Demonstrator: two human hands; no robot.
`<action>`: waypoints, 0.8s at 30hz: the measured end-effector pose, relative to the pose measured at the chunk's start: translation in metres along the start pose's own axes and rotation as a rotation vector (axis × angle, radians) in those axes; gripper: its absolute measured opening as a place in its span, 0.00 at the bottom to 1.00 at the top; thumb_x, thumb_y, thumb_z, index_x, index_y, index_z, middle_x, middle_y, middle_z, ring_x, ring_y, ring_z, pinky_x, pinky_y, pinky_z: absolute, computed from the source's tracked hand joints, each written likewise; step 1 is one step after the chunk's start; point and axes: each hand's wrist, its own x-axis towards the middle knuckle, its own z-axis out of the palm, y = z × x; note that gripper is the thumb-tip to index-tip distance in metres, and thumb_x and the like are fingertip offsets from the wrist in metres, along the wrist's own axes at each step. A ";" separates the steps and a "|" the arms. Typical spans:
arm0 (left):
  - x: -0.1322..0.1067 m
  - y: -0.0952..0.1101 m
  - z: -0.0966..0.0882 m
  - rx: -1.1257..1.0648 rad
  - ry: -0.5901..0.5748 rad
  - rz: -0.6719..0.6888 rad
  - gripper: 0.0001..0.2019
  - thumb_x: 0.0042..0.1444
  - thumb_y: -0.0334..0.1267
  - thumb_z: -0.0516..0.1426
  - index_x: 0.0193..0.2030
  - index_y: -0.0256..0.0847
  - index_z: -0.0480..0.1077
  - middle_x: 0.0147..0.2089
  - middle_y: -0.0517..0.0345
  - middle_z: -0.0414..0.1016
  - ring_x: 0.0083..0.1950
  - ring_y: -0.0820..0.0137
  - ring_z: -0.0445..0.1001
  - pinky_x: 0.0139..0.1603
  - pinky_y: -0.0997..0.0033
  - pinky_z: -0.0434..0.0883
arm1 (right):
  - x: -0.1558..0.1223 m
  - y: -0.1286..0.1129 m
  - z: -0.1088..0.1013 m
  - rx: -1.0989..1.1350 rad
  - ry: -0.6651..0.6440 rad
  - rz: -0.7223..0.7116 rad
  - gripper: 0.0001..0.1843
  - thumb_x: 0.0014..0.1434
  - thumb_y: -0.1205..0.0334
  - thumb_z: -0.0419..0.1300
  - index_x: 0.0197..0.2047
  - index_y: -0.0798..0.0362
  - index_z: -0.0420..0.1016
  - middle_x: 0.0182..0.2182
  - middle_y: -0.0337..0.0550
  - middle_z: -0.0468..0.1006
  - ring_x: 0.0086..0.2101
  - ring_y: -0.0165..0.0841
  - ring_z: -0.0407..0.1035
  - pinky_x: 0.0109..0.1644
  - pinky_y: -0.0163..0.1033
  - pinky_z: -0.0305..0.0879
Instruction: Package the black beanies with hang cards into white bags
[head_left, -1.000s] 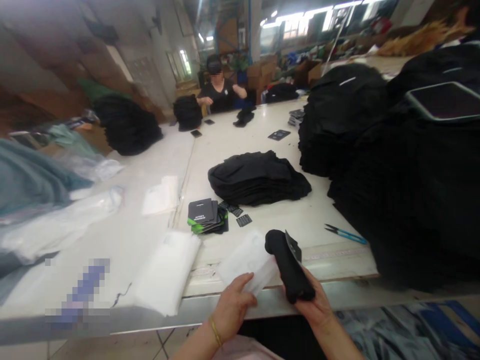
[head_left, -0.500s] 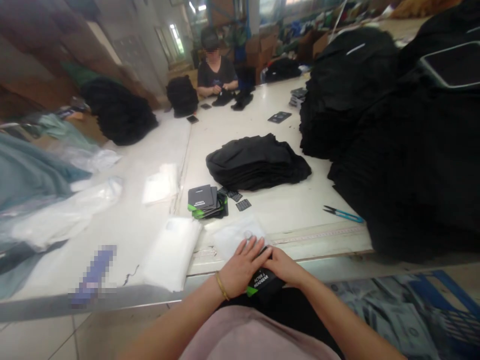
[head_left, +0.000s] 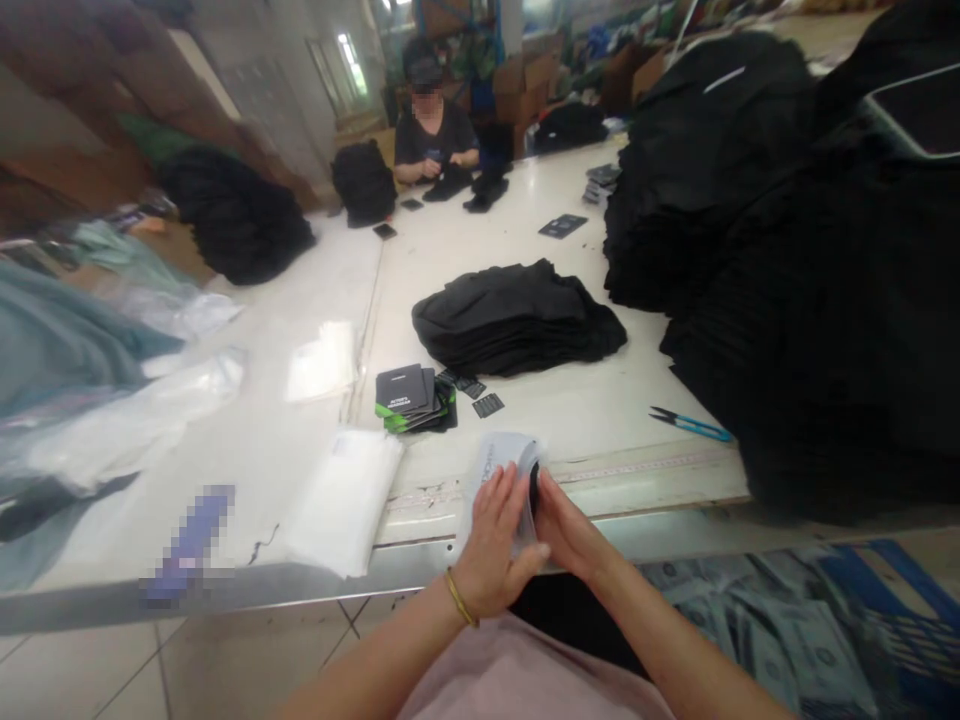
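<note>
At the table's near edge my left hand and my right hand press together around a clear plastic bag with a folded black garment partly inside it. The left hand's fingers lie flat along the bag's side. My right hand grips the other side, its fingers mostly hidden behind the bag. A stack of black hang tags with green edges lies just beyond, and a flat pile of clear bags sits to the left.
A low pile of black garments lies mid-table, and tall black stacks fill the right. Blue snips rest by them. Plastic wrap and teal cloth are at left. Another person works at the far end.
The rolled black garment, earlier held up in my right hand, came down to the table edge and now sits partly in the clear bag, which both hands have raised upright.
</note>
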 end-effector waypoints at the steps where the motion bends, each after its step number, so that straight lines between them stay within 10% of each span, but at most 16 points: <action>1: 0.001 -0.005 -0.005 0.019 -0.045 -0.019 0.33 0.58 0.47 0.46 0.66 0.45 0.33 0.69 0.51 0.35 0.68 0.56 0.35 0.63 0.47 0.48 | 0.002 -0.004 -0.009 -0.051 0.028 0.024 0.29 0.58 0.40 0.40 0.49 0.48 0.69 0.48 0.44 0.74 0.48 0.38 0.67 0.47 0.46 0.67; 5: 0.009 -0.010 -0.009 0.198 -0.199 -0.072 0.26 0.57 0.50 0.48 0.63 0.55 0.48 0.67 0.57 0.48 0.67 0.54 0.42 0.61 0.42 0.45 | 0.011 -0.010 -0.052 -0.277 0.242 0.145 0.16 0.52 0.50 0.55 0.28 0.55 0.72 0.24 0.43 0.77 0.21 0.30 0.69 0.19 0.32 0.63; 9: 0.043 -0.003 -0.012 0.249 -0.188 -0.075 0.20 0.52 0.50 0.53 0.52 0.53 0.65 0.58 0.54 0.62 0.59 0.56 0.58 0.57 0.47 0.54 | 0.018 -0.018 -0.077 -0.292 0.385 0.147 0.10 0.53 0.57 0.54 0.28 0.55 0.69 0.27 0.42 0.75 0.18 0.25 0.65 0.16 0.29 0.59; 16: 0.128 -0.028 -0.012 0.147 -0.296 -0.261 0.13 0.56 0.41 0.49 0.39 0.40 0.72 0.42 0.51 0.74 0.45 0.63 0.69 0.47 0.64 0.65 | 0.044 -0.026 -0.061 -0.304 0.315 0.076 0.12 0.51 0.54 0.54 0.24 0.54 0.67 0.19 0.36 0.70 0.14 0.24 0.60 0.13 0.29 0.53; 24: 0.128 -0.056 -0.016 0.130 -0.198 -0.390 0.14 0.59 0.39 0.46 0.35 0.35 0.69 0.37 0.47 0.75 0.40 0.64 0.72 0.41 0.67 0.65 | -0.023 0.006 -0.042 -0.392 0.127 0.138 0.15 0.51 0.55 0.55 0.17 0.53 0.64 0.08 0.29 0.60 0.10 0.22 0.52 0.12 0.28 0.44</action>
